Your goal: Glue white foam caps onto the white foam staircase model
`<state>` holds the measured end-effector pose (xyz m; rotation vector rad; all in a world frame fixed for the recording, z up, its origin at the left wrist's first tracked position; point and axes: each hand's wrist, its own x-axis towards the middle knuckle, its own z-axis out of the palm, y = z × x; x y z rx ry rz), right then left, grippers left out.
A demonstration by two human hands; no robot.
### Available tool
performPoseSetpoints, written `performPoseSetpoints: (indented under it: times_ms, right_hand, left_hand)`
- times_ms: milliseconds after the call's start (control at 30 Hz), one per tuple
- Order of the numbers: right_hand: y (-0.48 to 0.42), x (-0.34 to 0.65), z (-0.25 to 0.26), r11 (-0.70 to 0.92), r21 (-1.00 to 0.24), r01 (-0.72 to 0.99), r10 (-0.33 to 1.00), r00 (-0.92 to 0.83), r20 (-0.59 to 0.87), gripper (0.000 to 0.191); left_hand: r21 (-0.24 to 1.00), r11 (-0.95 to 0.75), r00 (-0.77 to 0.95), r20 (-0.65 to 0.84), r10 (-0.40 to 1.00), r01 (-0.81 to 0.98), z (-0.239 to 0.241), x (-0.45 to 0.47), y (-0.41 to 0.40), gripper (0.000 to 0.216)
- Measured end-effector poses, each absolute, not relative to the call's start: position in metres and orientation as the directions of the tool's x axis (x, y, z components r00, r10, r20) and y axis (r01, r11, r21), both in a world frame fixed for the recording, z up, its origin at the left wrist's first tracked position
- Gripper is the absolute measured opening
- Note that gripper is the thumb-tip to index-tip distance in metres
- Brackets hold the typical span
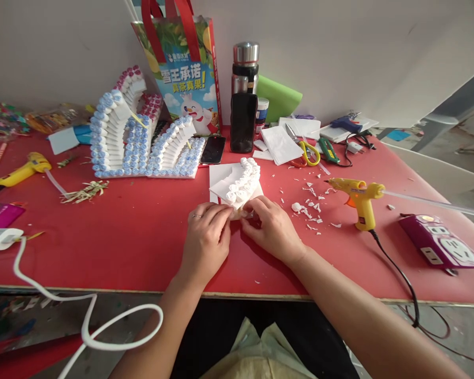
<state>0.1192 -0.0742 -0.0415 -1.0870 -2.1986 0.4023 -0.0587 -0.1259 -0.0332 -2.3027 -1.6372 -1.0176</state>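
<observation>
A white paper piece with rows of small rosettes (245, 181) stands at the middle of the red table (142, 231). My left hand (207, 231) is closed at its lower left edge, the fingertips pressed together. From the other side my right hand (272, 229) pinches the lower right edge between thumb and fingers. The fingertips of both hands nearly meet at the front of the piece and hide part of it. Under and behind the rosettes lie flat white sheets (220, 173).
Right of the hands lie white paper scraps (310, 208), a yellow glue gun (357, 197) and a purple power strip (438, 242). Blue-and-white rosette pieces (142, 147), a gift bag (187, 79), a steel flask (245, 58) and scissors (310, 153) stand or lie behind. A white cable (90, 316) loops at left.
</observation>
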Motion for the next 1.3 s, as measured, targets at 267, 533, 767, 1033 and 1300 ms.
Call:
performPoseSetpoints:
  times_ms: [267,533,767,1033,1300]
  right_hand:
    - [-0.073,0.119,-0.041,0.607,-0.519,0.602,0.794,-0.442,0.416,0.009]
    - [-0.074,0.119,-0.042,0.595,-0.52,0.613,0.804,-0.439,0.402,0.012]
    - [-0.073,0.119,-0.043,0.593,-0.52,0.615,0.805,-0.435,0.403,0.012]
    - [-0.073,0.119,-0.043,0.588,-0.527,0.614,0.809,-0.431,0.399,0.012]
    - [-0.073,0.119,-0.042,0.597,-0.527,0.605,0.802,-0.436,0.408,0.012]
  left_hand:
    - [0.186,-0.367,0.22,0.535,0.816,0.911,-0.038,-0.056,-0.122,0.034]
    - [0.164,-0.365,0.221,0.553,0.803,0.916,-0.038,-0.055,-0.119,0.031]
    - [0.162,-0.367,0.222,0.558,0.8,0.916,-0.038,-0.054,-0.117,0.028]
    - [0.173,-0.382,0.226,0.564,0.794,0.908,-0.037,-0.055,-0.115,0.03]
    - [0.194,-0.385,0.215,0.572,0.791,0.902,-0.035,-0.056,-0.115,0.03]
